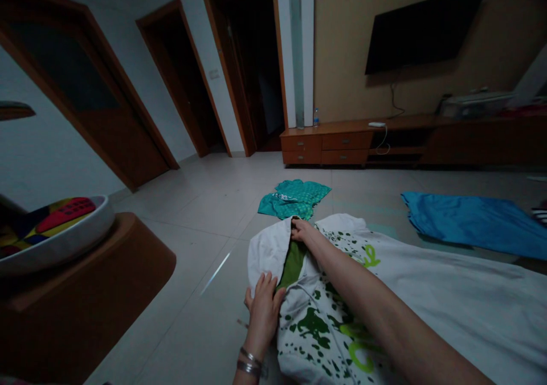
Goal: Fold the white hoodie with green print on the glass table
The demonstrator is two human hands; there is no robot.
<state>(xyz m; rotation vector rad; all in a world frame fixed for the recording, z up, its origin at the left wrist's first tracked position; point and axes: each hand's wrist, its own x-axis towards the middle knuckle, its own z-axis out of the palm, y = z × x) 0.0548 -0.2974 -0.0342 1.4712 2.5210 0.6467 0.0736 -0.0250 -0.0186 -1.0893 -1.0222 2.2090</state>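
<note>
A white hooded sweatshirt (316, 316) with dark green splatters and lime lettering lies spread in front of me, its body stretching off to the right. Green lining (293, 264) shows inside the hood. My left hand (265, 300) rests on the near side of the hood, fingers spread over the white cloth and thumb by the opening. At the far rim of the hood, my right hand (300, 231) has its fingers curled around the edge; part of them is hidden in the fabric. My right forearm crosses over the printed front.
Beyond the hood lies a crumpled teal patterned garment (294, 198). Folded blue cloth (470, 220) is at the right. A brown stand (141, 248) holding a white bowl-shaped seat (102, 214) stands left. Against the back wall are a wooden TV cabinet (303, 143) and a television (423, 29).
</note>
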